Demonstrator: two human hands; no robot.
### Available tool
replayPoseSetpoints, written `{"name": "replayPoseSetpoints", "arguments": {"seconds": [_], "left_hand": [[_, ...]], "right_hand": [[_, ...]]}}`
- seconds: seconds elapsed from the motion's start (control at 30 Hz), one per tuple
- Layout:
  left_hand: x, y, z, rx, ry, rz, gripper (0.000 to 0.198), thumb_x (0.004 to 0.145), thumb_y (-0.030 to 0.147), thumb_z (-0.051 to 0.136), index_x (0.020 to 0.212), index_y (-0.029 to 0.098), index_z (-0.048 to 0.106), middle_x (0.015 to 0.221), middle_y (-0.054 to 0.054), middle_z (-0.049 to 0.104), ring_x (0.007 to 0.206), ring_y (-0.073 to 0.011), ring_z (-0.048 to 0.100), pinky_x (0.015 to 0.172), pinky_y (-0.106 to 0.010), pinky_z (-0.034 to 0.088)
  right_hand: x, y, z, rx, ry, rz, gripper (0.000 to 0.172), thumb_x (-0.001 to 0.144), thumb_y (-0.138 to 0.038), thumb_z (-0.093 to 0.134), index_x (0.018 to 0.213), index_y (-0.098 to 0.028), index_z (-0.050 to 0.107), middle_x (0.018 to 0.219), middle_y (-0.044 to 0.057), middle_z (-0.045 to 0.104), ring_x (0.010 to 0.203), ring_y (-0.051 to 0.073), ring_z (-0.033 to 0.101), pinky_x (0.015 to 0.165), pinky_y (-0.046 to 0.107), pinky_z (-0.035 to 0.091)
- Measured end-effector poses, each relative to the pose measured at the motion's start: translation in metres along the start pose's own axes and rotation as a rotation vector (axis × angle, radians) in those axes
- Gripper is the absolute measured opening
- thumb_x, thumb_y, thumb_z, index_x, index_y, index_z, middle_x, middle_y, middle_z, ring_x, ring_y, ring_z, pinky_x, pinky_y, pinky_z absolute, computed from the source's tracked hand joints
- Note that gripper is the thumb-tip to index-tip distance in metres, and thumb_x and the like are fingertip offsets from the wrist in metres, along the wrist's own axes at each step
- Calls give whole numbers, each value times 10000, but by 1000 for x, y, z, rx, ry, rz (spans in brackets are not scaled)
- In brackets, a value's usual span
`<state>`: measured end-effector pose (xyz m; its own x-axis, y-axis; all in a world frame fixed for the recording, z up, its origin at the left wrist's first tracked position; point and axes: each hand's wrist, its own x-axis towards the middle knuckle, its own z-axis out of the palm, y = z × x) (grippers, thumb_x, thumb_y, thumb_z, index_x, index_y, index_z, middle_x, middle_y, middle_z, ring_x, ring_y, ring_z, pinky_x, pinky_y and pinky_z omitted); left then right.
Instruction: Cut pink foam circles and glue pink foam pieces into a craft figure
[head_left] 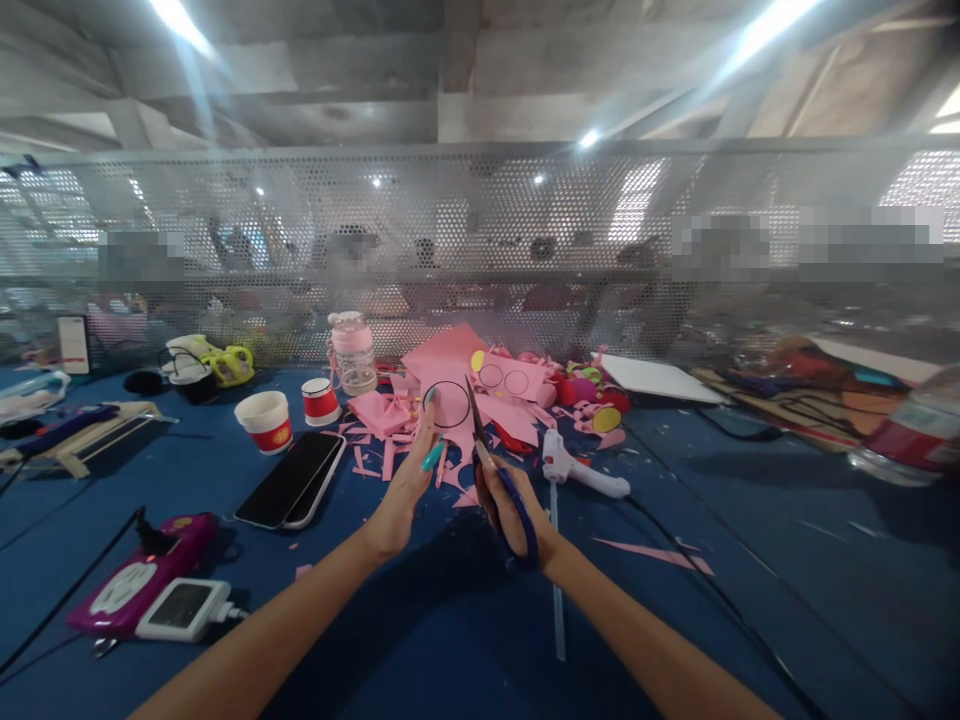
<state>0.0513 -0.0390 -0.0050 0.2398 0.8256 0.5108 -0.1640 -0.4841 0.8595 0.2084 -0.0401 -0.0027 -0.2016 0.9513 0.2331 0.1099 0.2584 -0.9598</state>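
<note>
At your 8 o'clock, near the left edge of the blue table, a purple device lies with a white device touching its right side. Further up, at 10 o'clock, a paper cup and a smaller red cup stand upright. Two phones lie just below the cups, one on the other. A pink bottle stands behind the red cup, at about 11 o'clock.

Your left hand is in the middle, just left of centre. Its fingers are stretched upward and pinch the lower left edge of the pink paper piece, so this hand is grasping the paper. The pink paper piece has a black circle drawn on it. It is lifted above the table at 12 o'clock, in front of a pile of pink scraps.

Just to the right, your right hand is clenched through the blue handles of the scissors. The blades point to 11 o'clock and meet the right side of the paper, beside the drawn circle. I cannot tell whether the blades are parted. Your two hands are near each other but do not touch.

At 2 o'clock from the right hand a white glue gun lies on the table. A pink strip lies at 4 o'clock, and a white sheet is further back at 1 o'clock.
</note>
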Motion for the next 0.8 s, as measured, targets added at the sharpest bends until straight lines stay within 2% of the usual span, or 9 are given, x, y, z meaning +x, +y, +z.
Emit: {"name": "replayPoseSetpoints", "arguments": {"seconds": [0.13, 0.27, 0.4, 0.5, 0.6, 0.8], "left_hand": [[0, -3, -1, 7, -17, 7, 550, 881, 404, 342, 1406, 318, 201, 1507, 19, 165, 1386, -214, 128, 1148, -432, 83], [-1, -3, -1, 0, 28, -12, 518, 865, 430, 373, 1368, 317, 313, 1461, -1, 299, 1362, -216, 221, 1136, -432, 131], [5, -1, -5, -57, 218, 21, 433, 828, 443, 459, 1205, 248, 543, 1331, -61, 483, 1227, -239, 430, 1069, -421, 278], [13, 1, -11, -101, 312, 2, 339, 776, 423, 555, 993, 183, 657, 1063, -82, 645, 1056, -227, 556, 960, -370, 391], [21, 3, -17, -93, 362, -85, 302, 722, 387, 630, 918, 159, 657, 921, -68, 671, 916, -196, 606, 848, -320, 452], [26, 4, -23, -39, 359, -75, 327, 675, 305, 690, 963, 166, 620, 972, -60, 667, 862, -153, 614, 758, -276, 493]], "right_hand": [[0, 2, 0, -19, 6, -7, 475, 795, -658, 364, 643, -208, 374, 440, -69, 350, 354, 60, 314, 327, 208, 214], [2, 7, -2, -41, 6, -30, 453, 821, -624, 357, 638, -210, 374, 455, -67, 336, 363, 65, 313, 338, 218, 232], [5, 8, -5, -82, -13, -17, 468, 820, -635, 339, 637, -207, 380, 458, -64, 340, 373, 65, 311, 347, 216, 237], [5, 6, -6, -113, -35, -7, 478, 824, -635, 331, 629, -201, 378, 463, -62, 342, 389, 65, 326, 358, 206, 242], [5, 4, -7, -136, -73, 8, 479, 822, -634, 337, 644, -194, 398, 457, -65, 337, 397, 66, 329, 363, 201, 239], [3, 1, -5, -98, -115, 49, 467, 786, -652, 388, 666, -201, 397, 474, -73, 320, 384, 64, 312, 356, 206, 231]]}}
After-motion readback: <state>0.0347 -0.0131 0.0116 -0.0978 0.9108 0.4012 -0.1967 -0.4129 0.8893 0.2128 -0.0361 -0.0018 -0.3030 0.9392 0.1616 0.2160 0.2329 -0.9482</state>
